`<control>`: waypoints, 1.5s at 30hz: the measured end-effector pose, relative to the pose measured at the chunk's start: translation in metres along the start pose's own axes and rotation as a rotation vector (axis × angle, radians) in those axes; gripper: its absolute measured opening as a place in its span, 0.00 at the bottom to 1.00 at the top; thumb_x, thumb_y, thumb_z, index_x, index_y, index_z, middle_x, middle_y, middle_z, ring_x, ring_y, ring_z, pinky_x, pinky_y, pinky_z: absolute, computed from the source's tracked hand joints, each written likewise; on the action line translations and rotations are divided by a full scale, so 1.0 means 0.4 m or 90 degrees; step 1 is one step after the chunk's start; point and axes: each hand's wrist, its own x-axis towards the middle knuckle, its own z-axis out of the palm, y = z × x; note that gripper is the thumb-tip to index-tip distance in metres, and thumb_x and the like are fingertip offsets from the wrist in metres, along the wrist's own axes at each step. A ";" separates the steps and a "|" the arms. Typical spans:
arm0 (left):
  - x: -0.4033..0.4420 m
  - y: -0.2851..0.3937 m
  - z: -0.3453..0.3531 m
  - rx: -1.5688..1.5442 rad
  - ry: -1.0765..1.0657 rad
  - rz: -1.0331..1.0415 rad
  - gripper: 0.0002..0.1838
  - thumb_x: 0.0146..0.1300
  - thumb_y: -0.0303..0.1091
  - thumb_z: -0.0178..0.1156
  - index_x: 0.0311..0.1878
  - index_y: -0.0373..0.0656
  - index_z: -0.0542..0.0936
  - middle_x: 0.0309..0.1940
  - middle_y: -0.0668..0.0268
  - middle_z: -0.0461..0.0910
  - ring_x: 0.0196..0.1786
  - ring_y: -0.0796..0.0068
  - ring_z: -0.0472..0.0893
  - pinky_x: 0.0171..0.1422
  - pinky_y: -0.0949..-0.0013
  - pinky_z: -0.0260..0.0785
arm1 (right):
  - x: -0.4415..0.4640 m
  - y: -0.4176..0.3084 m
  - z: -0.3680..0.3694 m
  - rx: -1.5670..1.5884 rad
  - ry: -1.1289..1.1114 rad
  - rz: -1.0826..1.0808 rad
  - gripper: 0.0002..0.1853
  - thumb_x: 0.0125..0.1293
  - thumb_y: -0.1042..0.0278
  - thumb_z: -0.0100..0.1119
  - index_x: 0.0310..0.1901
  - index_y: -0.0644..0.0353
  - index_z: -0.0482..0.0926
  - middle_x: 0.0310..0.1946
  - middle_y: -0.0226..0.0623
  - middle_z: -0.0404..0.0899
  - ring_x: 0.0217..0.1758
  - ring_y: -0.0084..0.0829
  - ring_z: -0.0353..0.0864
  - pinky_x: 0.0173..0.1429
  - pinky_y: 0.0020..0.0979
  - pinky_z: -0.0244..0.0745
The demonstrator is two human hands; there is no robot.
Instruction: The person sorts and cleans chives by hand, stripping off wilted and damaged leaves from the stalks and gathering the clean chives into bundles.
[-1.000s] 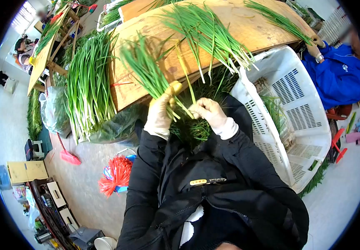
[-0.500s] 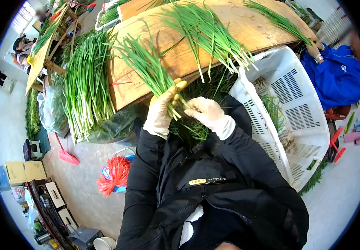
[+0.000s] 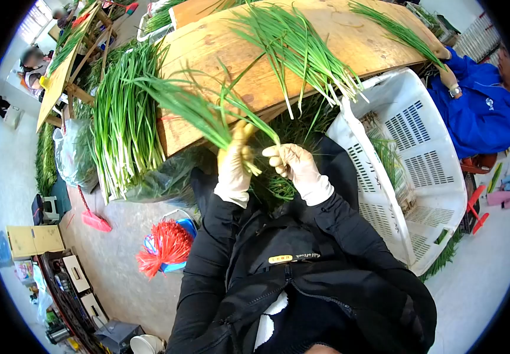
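My left hand [image 3: 235, 162], in a pale glove with yellowish fingertips, is closed round the lower stalks of a small bunch of green stalks [image 3: 193, 112], whose leaves fan up and left over the table edge. My right hand [image 3: 293, 164], gloved too, pinches the white end of a thin green stalk [image 3: 258, 121] just right of the bunch. A large pile of green stalks [image 3: 126, 112] hangs at the table's left end. Another loose bunch [image 3: 302, 50] lies on the wooden table [image 3: 208, 50], its white ends toward the basket.
A white perforated basket [image 3: 426, 159] stands at my right. Beyond it a person in blue [image 3: 479, 100] reaches toward stalks [image 3: 396, 29] on the table. Red strips [image 3: 169, 245] and a pink dustpan [image 3: 95, 221] are on the left. Plastic bags [image 3: 77, 154] stand beside the pile.
My left hand's bunch has swung leftward and its leaves are blurred. A yellow leaf seen earlier is gone from my right hand, which now holds a green stalk. The person in blue has shifted their hands.
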 end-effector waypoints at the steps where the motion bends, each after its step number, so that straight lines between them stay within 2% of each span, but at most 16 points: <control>1: 0.004 -0.010 -0.003 0.026 -0.036 -0.048 0.17 0.57 0.35 0.59 0.47 0.37 0.72 0.29 0.70 0.77 0.19 0.91 0.65 0.20 0.87 0.58 | -0.007 0.000 0.003 -0.030 0.000 -0.001 0.17 0.66 0.57 0.45 0.41 0.63 0.75 0.26 0.27 0.77 0.22 0.14 0.71 0.25 0.15 0.64; 5: 0.000 0.002 0.012 0.060 -0.130 -0.129 0.21 0.55 0.26 0.56 0.53 0.33 0.68 0.44 0.59 0.77 0.18 0.89 0.62 0.22 0.85 0.56 | -0.018 -0.015 -0.002 -0.116 -0.129 0.039 0.16 0.65 0.56 0.47 0.38 0.61 0.76 0.27 0.27 0.79 0.23 0.14 0.71 0.28 0.14 0.64; 15: 0.006 -0.003 0.046 0.182 -0.034 -0.103 0.15 0.54 0.27 0.58 0.45 0.33 0.75 0.37 0.64 0.80 0.19 0.90 0.66 0.22 0.87 0.58 | 0.015 -0.029 -0.001 -0.333 0.129 -0.207 0.08 0.63 0.69 0.50 0.27 0.62 0.69 0.20 0.28 0.72 0.20 0.15 0.68 0.24 0.19 0.64; 20: 0.035 0.041 0.040 0.159 -0.039 -0.056 0.13 0.54 0.29 0.61 0.41 0.33 0.77 0.34 0.62 0.80 0.21 0.90 0.65 0.23 0.87 0.57 | -0.065 -0.039 -0.037 -0.532 0.078 -0.374 0.07 0.62 0.71 0.50 0.27 0.61 0.69 0.21 0.31 0.74 0.19 0.21 0.70 0.26 0.23 0.67; 22: 0.048 0.065 0.034 0.168 -0.021 -0.010 0.12 0.54 0.28 0.60 0.40 0.32 0.77 0.34 0.62 0.80 0.20 0.90 0.64 0.23 0.87 0.57 | -0.115 -0.011 -0.086 -0.759 -0.057 -0.246 0.11 0.62 0.61 0.48 0.29 0.61 0.71 0.26 0.38 0.75 0.25 0.32 0.74 0.32 0.30 0.69; 25: 0.046 0.088 0.037 0.185 -0.019 -0.008 0.11 0.54 0.27 0.59 0.40 0.31 0.77 0.33 0.62 0.80 0.20 0.90 0.64 0.22 0.86 0.56 | -0.161 0.065 -0.176 -1.084 -0.390 0.213 0.18 0.62 0.53 0.44 0.36 0.61 0.75 0.36 0.46 0.76 0.38 0.44 0.75 0.43 0.38 0.70; 26: 0.046 0.083 0.038 0.184 -0.046 -0.023 0.11 0.54 0.27 0.59 0.40 0.31 0.77 0.33 0.61 0.80 0.20 0.90 0.64 0.22 0.86 0.55 | -0.141 0.054 -0.173 -0.992 -0.377 0.239 0.20 0.63 0.52 0.43 0.40 0.62 0.75 0.39 0.48 0.75 0.40 0.46 0.75 0.45 0.39 0.70; 27: 0.046 0.075 0.040 0.182 -0.072 -0.038 0.12 0.54 0.26 0.59 0.41 0.32 0.76 0.34 0.61 0.80 0.20 0.90 0.64 0.22 0.86 0.55 | -0.114 0.046 -0.165 -0.878 -0.293 -0.077 0.22 0.63 0.50 0.43 0.39 0.63 0.74 0.36 0.48 0.76 0.37 0.45 0.75 0.44 0.37 0.70; 31: 0.027 0.036 0.060 0.179 -0.096 -0.074 0.09 0.54 0.26 0.59 0.39 0.36 0.76 0.37 0.60 0.80 0.22 0.90 0.64 0.25 0.86 0.55 | -0.030 -0.108 -0.043 -0.445 -0.101 -0.085 0.21 0.63 0.50 0.46 0.36 0.64 0.75 0.27 0.36 0.75 0.27 0.25 0.74 0.33 0.25 0.69; 33: 0.023 0.023 0.059 0.199 -0.098 -0.071 0.11 0.55 0.28 0.59 0.41 0.37 0.76 0.38 0.61 0.80 0.23 0.89 0.65 0.25 0.86 0.55 | -0.004 -0.102 -0.024 -0.296 -0.171 0.038 0.15 0.61 0.57 0.53 0.32 0.64 0.75 0.23 0.31 0.74 0.26 0.19 0.71 0.30 0.20 0.67; 37: 0.022 0.020 0.042 0.207 -0.109 -0.085 0.14 0.54 0.30 0.58 0.43 0.35 0.75 0.40 0.63 0.79 0.23 0.90 0.66 0.24 0.88 0.57 | 0.009 -0.051 -0.021 -0.328 -0.154 -0.102 0.11 0.62 0.66 0.52 0.26 0.63 0.73 0.22 0.32 0.74 0.23 0.22 0.72 0.27 0.21 0.66; 39: 0.020 0.016 0.031 0.208 -0.112 -0.106 0.14 0.54 0.30 0.58 0.44 0.35 0.75 0.40 0.62 0.79 0.23 0.90 0.66 0.24 0.87 0.57 | -0.012 -0.086 0.007 -0.824 -0.120 -0.492 0.12 0.61 0.67 0.52 0.22 0.62 0.70 0.19 0.35 0.71 0.22 0.31 0.73 0.26 0.26 0.66; 40: 0.021 0.014 0.029 0.190 -0.101 -0.121 0.13 0.55 0.29 0.59 0.42 0.35 0.75 0.38 0.62 0.80 0.23 0.89 0.66 0.24 0.87 0.56 | -0.028 -0.104 0.022 -0.775 -0.128 -0.486 0.14 0.59 0.66 0.53 0.19 0.61 0.67 0.18 0.37 0.68 0.23 0.38 0.72 0.26 0.30 0.66; 41: 0.024 0.013 0.028 0.172 -0.090 -0.137 0.11 0.55 0.29 0.59 0.41 0.35 0.76 0.37 0.63 0.80 0.23 0.89 0.66 0.25 0.86 0.56 | -0.032 -0.112 0.013 -0.687 -0.219 -0.514 0.07 0.61 0.67 0.51 0.30 0.60 0.73 0.17 0.36 0.69 0.19 0.33 0.73 0.22 0.28 0.65; 43: 0.031 0.014 0.016 0.127 -0.087 -0.125 0.11 0.54 0.27 0.59 0.41 0.33 0.75 0.38 0.60 0.79 0.23 0.88 0.67 0.25 0.86 0.57 | -0.075 -0.152 0.043 -0.271 -0.318 -0.416 0.09 0.62 0.70 0.49 0.24 0.59 0.69 0.16 0.30 0.65 0.18 0.24 0.69 0.21 0.25 0.64; 45: 0.038 0.016 -0.006 0.131 -0.121 -0.137 0.13 0.54 0.27 0.59 0.42 0.33 0.75 0.40 0.59 0.79 0.24 0.88 0.68 0.26 0.87 0.57 | -0.096 -0.194 0.003 -0.263 -0.308 -0.387 0.04 0.61 0.77 0.47 0.35 0.62 0.72 0.25 0.34 0.71 0.22 0.19 0.70 0.26 0.21 0.67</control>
